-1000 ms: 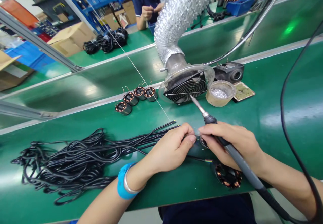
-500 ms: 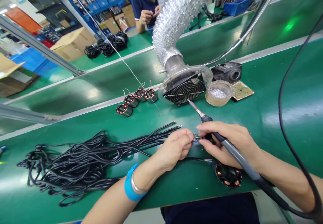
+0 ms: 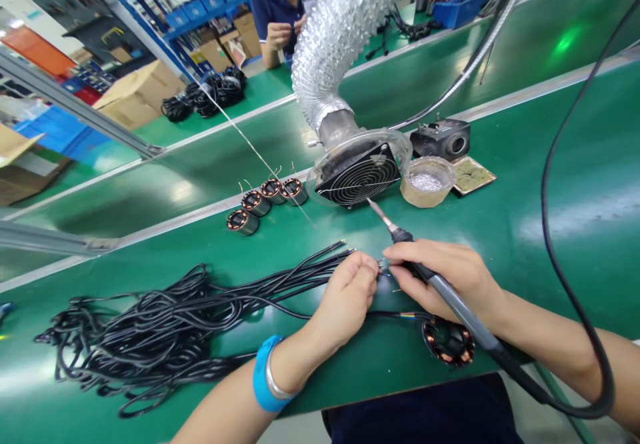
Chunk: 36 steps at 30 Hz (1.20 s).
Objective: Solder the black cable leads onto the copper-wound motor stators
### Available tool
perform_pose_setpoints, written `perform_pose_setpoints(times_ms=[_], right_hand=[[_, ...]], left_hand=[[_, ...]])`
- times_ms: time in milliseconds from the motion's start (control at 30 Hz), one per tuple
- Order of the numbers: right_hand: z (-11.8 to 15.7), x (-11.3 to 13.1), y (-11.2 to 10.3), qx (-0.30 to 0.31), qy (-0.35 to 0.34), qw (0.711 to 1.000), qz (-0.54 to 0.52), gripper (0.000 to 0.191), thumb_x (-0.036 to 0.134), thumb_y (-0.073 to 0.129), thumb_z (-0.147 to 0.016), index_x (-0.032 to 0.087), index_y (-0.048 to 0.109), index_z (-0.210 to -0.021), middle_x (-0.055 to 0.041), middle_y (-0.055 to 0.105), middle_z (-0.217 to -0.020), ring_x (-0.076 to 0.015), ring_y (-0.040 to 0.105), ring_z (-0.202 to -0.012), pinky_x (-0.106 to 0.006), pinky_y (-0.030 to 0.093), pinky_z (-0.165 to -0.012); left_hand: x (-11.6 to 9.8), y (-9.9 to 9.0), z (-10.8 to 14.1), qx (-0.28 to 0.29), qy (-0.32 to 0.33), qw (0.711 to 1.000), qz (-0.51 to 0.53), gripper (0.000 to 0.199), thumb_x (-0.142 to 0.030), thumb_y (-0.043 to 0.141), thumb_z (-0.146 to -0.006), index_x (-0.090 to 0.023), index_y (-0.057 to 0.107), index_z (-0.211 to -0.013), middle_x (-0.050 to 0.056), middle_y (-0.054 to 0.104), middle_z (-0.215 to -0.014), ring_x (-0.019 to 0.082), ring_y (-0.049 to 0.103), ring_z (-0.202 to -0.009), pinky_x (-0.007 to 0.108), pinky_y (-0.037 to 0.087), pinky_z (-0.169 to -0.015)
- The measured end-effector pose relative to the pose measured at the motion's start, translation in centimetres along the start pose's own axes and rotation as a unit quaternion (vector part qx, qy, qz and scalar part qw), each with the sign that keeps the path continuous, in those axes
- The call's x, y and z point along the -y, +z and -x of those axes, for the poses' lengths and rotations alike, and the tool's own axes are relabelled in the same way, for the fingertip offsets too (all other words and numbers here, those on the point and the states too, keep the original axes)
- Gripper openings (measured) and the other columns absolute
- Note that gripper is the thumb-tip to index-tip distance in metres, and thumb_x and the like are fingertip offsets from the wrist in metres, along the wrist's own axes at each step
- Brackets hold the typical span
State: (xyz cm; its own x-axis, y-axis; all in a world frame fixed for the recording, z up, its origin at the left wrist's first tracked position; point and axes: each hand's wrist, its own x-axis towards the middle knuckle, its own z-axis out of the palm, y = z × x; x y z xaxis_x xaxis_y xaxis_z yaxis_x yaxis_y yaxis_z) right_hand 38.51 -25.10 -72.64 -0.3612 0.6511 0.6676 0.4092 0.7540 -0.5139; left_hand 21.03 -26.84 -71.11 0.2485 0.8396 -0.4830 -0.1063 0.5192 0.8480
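Note:
My right hand (image 3: 453, 277) is closed around a soldering iron (image 3: 450, 297), its tip pointing up and left toward the fan grille. My left hand (image 3: 353, 291), wearing a blue wrist strap (image 3: 265, 374), pinches thin wire ends (image 3: 382, 267) just left of my right fingertips. What exactly lies between the two hands is small and partly hidden. Below my right hand rests a copper-wound motor stator (image 3: 449, 342), with a black cable and coloured wires (image 3: 407, 315) running to it. A heap of black cables (image 3: 145, 334) spreads to the left, stripped ends lying near my left hand.
A fume extractor fan (image 3: 359, 176) on a silver duct (image 3: 325, 51) stands ahead. Beside it are a solder pot (image 3: 428, 181), a sponge tray (image 3: 474, 175) and a black iron stand (image 3: 441, 139). Several stators (image 3: 253, 203) line the table's back edge. A co-worker (image 3: 280, 24) sits opposite.
The whole view has shifted slightly. My two hands stay close together, with the wire ends between them a little more apart from my right fingertips. The iron remains in my right hand.

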Motion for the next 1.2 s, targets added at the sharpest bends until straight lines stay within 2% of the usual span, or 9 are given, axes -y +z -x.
perform_pose_setpoints(times_ms=[133,233,367,567,733,967,1200], right_hand=[[0.1,0.5,-1.9,-0.006,0.024,1.0,-0.01,0.032,0.007,0.059,-0.09,0.024,0.062,-0.117,0.0002,0.075,-0.094,-0.0124,0.072,-0.078,-0.021,0.059,-0.072],[0.4,1.2,-3.7,-0.018,0.062,0.998,-0.021,0.039,0.011,0.059,-0.091,0.025,0.062,-0.128,-0.0003,0.072,-0.09,-0.013,0.069,-0.072,-0.023,0.057,-0.064],[1.3,1.7,-5.0,-0.04,0.08,0.994,-0.056,0.03,0.019,0.059,-0.09,0.024,0.069,-0.117,-0.0027,0.068,-0.083,-0.0164,0.062,-0.065,-0.03,0.049,-0.052],[1.7,1.4,-4.8,-0.046,0.118,0.986,-0.11,0.02,0.017,0.06,-0.086,0.023,0.069,-0.102,-0.0012,0.069,-0.079,-0.0167,0.06,-0.06,-0.031,0.047,-0.05],[1.3,1.4,-4.7,-0.04,0.11,0.987,-0.107,0.021,0.014,0.059,-0.085,0.022,0.069,-0.101,-0.0013,0.067,-0.076,-0.015,0.059,-0.059,-0.03,0.046,-0.049],[1.1,1.8,-4.7,-0.046,0.11,0.988,-0.103,0.018,0.017,0.06,-0.086,0.023,0.068,-0.101,-0.0026,0.066,-0.074,-0.0181,0.06,-0.058,-0.033,0.046,-0.048],[0.9,2.2,-4.8,-0.008,0.088,0.991,-0.096,0.023,0.013,0.057,-0.084,0.022,0.067,-0.103,-0.0027,0.064,-0.07,-0.017,0.059,-0.055,-0.031,0.047,-0.045]], left_hand=[[0.3,0.0,0.1,-0.013,0.019,0.999,-0.029,0.033,-0.047,0.058,-0.086,-0.021,0.041,-0.076,-0.012,0.031,-0.052,0.003,0.017,-0.042,0.016,0.017,-0.039],[0.4,0.0,0.2,-0.024,0.022,0.998,-0.048,0.033,-0.047,0.057,-0.087,-0.021,0.04,-0.075,-0.011,0.031,-0.054,0.004,0.018,-0.044,0.017,0.018,-0.041],[0.3,0.0,0.3,-0.021,0.019,0.997,-0.072,0.031,-0.043,0.055,-0.09,-0.02,0.04,-0.074,-0.01,0.032,-0.056,0.005,0.018,-0.046,0.017,0.019,-0.043],[0.3,-0.1,0.3,-0.021,0.02,0.996,-0.087,0.03,-0.041,0.053,-0.092,-0.02,0.041,-0.073,-0.008,0.034,-0.059,0.006,0.021,-0.049,0.018,0.022,-0.046],[0.4,-0.2,0.4,-0.021,0.028,0.994,-0.101,0.031,-0.04,0.052,-0.094,-0.019,0.043,-0.073,-0.007,0.034,-0.061,0.007,0.022,-0.051,0.019,0.022,-0.048],[0.4,-0.1,0.4,-0.023,0.034,0.993,-0.111,0.031,-0.04,0.051,-0.095,-0.019,0.043,-0.073,-0.007,0.033,-0.062,0.007,0.022,-0.052,0.02,0.022,-0.049],[0.5,-0.2,0.3,-0.02,0.038,0.992,-0.115,0.031,-0.041,0.051,-0.095,-0.02,0.044,-0.074,-0.007,0.031,-0.062,0.008,0.021,-0.052,0.02,0.021,-0.049]])
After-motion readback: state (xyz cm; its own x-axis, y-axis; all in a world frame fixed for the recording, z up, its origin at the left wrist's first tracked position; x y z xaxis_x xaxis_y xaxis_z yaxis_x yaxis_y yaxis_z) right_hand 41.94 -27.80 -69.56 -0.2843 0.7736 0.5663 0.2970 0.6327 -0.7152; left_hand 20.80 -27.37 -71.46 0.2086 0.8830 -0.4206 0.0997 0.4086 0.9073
